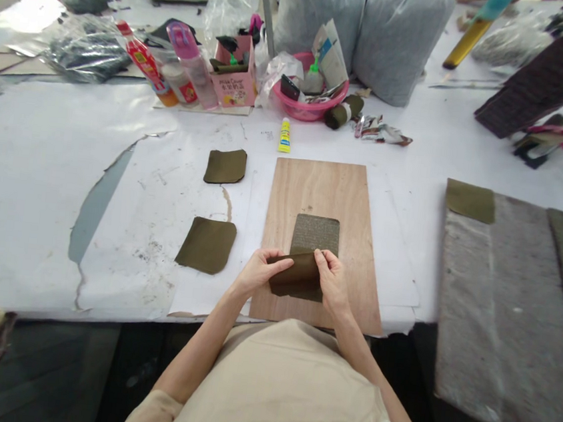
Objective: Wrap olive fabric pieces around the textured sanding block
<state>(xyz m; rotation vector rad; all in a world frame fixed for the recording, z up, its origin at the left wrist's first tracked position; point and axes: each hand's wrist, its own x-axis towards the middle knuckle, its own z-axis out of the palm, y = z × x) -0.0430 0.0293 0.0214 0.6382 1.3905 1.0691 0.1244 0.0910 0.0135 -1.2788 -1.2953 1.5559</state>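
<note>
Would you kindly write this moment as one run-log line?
left hand: grips olive cloth | right hand: grips same cloth | beneath: wooden board, gray textured piece | left side: two olive pieces

Pink box (pixel 236 89): just left of the pink basket (pixel 308 112), I read "Milk Cover" above characters too small for me.
Yellow tube (pixel 284 137): nearer me than the basket, print blurred.
Red bottle (pixel 145 61): farther left of the basket, label unreadable.

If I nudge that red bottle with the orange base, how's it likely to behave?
The red bottle looks tall and narrow, so it could tip. Its rounded body might then roll. Printed wrapping hides its contents, so I can't judge weight.
</note>
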